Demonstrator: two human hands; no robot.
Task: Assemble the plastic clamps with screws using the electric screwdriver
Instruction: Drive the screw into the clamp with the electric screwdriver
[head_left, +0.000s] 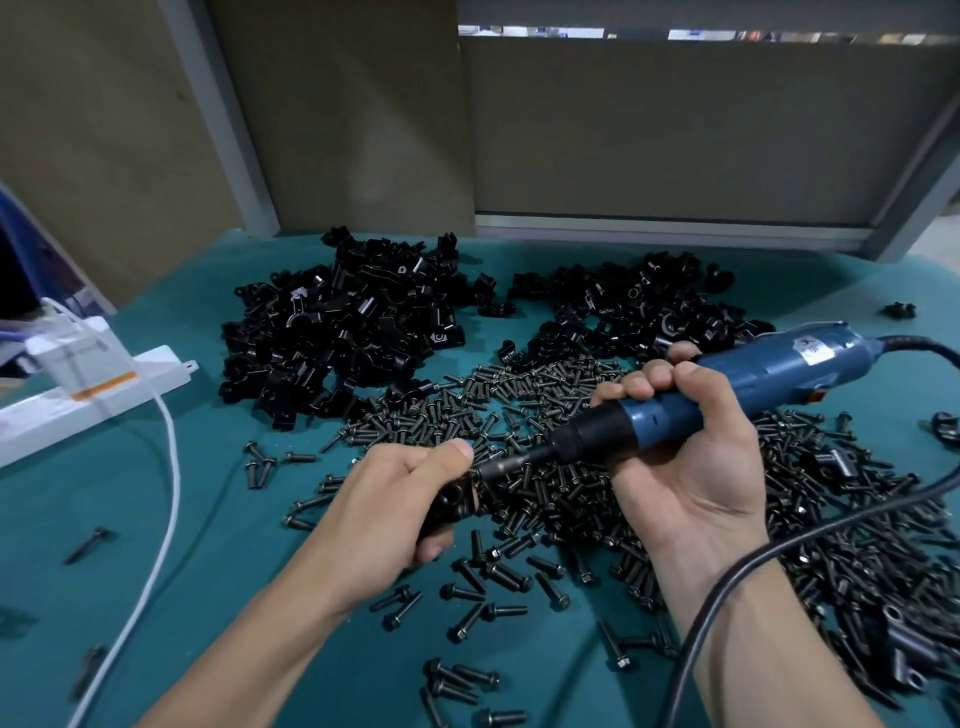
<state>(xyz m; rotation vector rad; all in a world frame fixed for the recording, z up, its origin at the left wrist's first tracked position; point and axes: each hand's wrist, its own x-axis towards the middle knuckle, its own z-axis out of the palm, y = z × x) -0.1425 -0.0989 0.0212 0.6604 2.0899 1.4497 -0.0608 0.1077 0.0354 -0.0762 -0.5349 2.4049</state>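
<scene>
Electric screwdriver aimed at a black plastic clamp over the heap of screws.
The right hand grips the blue barrel above the heap. The tool's long axis slants from the cord end at upper right down to the bit at lower left. The bit points at the clamp, which the left hand grips in curled fingers at the heap's left edge. Piled loose clamps lie beyond the heap.
</scene>
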